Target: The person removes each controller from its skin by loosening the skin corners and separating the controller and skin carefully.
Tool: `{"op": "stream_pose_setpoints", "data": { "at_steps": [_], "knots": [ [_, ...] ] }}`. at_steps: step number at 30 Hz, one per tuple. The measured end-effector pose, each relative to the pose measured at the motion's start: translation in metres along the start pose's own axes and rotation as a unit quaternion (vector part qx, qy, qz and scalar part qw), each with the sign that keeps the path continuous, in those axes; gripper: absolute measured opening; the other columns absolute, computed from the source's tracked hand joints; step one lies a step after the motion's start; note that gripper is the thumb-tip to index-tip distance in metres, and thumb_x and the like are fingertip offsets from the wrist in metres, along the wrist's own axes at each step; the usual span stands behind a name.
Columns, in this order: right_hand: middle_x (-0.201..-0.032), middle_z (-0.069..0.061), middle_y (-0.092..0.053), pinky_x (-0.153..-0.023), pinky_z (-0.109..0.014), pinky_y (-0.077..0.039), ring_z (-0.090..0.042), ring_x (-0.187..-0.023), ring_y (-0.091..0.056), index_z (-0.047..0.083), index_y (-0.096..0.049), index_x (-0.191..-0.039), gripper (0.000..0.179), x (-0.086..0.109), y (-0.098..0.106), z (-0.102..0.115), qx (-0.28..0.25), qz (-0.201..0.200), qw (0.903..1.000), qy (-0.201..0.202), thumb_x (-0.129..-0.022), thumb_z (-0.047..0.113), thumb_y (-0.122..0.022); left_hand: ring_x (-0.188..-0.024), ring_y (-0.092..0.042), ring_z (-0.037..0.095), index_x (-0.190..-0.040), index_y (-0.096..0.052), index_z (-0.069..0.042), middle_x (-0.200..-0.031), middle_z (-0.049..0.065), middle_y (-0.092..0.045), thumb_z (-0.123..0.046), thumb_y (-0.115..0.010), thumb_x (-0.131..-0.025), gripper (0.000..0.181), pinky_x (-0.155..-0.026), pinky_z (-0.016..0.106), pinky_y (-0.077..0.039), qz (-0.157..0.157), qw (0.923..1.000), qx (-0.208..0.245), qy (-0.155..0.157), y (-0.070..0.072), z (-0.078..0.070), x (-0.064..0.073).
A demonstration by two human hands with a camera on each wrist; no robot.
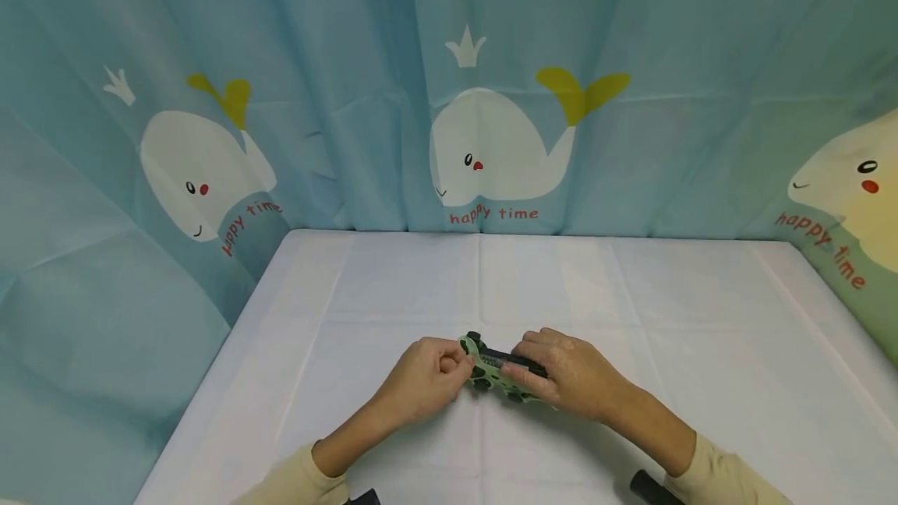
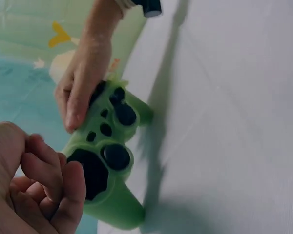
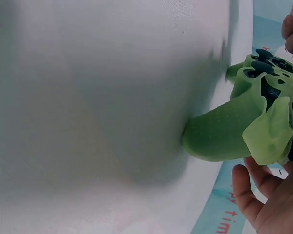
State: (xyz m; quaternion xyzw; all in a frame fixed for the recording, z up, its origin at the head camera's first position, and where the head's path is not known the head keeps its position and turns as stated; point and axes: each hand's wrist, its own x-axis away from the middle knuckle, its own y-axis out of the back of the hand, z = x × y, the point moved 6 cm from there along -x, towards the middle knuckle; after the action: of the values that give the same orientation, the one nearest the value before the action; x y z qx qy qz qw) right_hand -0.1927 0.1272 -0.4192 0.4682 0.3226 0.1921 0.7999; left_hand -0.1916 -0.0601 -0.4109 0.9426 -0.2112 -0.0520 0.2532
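A black game controller (image 1: 496, 354) in a soft green silicone cover (image 2: 118, 204) stands tilted on its grips over the white table. My right hand (image 1: 571, 369) holds the controller's right part, thumb on the near side and fingers across the back. At the other end is my left hand (image 1: 426, 376), its fingers curled and its thumb and forefinger pinching at the cover's edge. In the right wrist view a loose flap (image 3: 268, 136) of the cover hangs off the right-hand end, with black casing showing beside it. Sticks and buttons show through the cover's holes in the left wrist view.
A white cloth covers the table (image 1: 393, 279). Behind it and at both sides hangs a blue-green curtain (image 1: 351, 37) printed with whales. Dark devices (image 1: 652, 488) sit at both wrists, close to the sleeves.
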Motion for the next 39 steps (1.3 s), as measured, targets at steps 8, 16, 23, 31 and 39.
{"op": "stream_pose_setpoints", "data": {
  "at_steps": [8, 16, 23, 31, 39],
  "knots": [
    [-0.084, 0.02, -0.052, -0.067, -0.026, -0.047, 0.001, -0.074, -0.049, 0.028, -0.066, -0.093, 0.018, -0.005, -0.004, -0.008, -0.059, 0.04, 0.9974, -0.007, -0.104, 0.04, -0.058, -0.045, -0.053, 0.011, -0.071, -0.062, -0.006, -0.048, -0.01, -0.038, -0.006, -0.056, -0.097, 0.026, -0.046, 0.022, -0.037, 0.025, 0.9993, 0.028, -0.008, 0.006, 0.006, 0.001],
    [-0.085, 0.02, -0.052, -0.068, -0.027, -0.047, -0.001, -0.074, -0.05, 0.026, -0.067, -0.094, 0.02, -0.007, -0.003, -0.012, -0.063, 0.049, 0.9966, -0.019, -0.104, 0.041, -0.058, -0.052, -0.062, 0.036, -0.074, -0.06, 0.002, -0.049, -0.007, -0.032, -0.007, -0.056, -0.1, 0.028, -0.057, 0.032, -0.055, 0.048, 0.9955, 0.081, 0.003, 0.011, 0.026, 0.002],
    [-0.086, 0.02, -0.052, -0.068, -0.026, -0.047, 0.0, -0.076, -0.049, 0.025, -0.067, -0.094, 0.02, -0.004, -0.003, -0.009, -0.052, 0.04, 0.9977, -0.014, -0.103, 0.042, -0.06, -0.053, -0.061, 0.021, -0.08, -0.059, 0.004, -0.055, -0.003, -0.044, -0.014, -0.056, -0.105, 0.031, -0.061, 0.028, -0.052, 0.12, 0.9862, 0.112, 0.022, 0.008, 0.037, 0.002],
    [-0.086, 0.018, -0.051, -0.065, -0.024, -0.046, 0.0, -0.075, -0.047, 0.024, -0.068, -0.092, 0.023, 0.0, -0.003, -0.006, -0.018, 0.015, 0.9997, -0.012, -0.1, 0.045, -0.064, -0.056, -0.048, 0.014, -0.092, -0.061, 0.003, -0.069, 0.011, -0.061, -0.03, -0.058, -0.106, 0.036, -0.053, 0.024, -0.038, 0.132, 0.9875, 0.083, 0.025, 0.017, 0.041, 0.0],
    [-0.087, 0.015, -0.053, -0.063, -0.023, -0.047, -0.001, -0.074, -0.047, 0.021, -0.069, -0.092, 0.024, 0.002, -0.003, -0.002, -0.002, -0.011, 0.9999, 0.013, -0.098, 0.045, -0.067, -0.061, -0.051, 0.018, -0.086, -0.057, 0.0, -0.075, 0.012, -0.057, -0.037, -0.047, -0.109, 0.046, -0.057, 0.032, -0.045, 0.125, 0.9886, 0.077, 0.034, 0.018, 0.038, -0.018]
  ]
}}
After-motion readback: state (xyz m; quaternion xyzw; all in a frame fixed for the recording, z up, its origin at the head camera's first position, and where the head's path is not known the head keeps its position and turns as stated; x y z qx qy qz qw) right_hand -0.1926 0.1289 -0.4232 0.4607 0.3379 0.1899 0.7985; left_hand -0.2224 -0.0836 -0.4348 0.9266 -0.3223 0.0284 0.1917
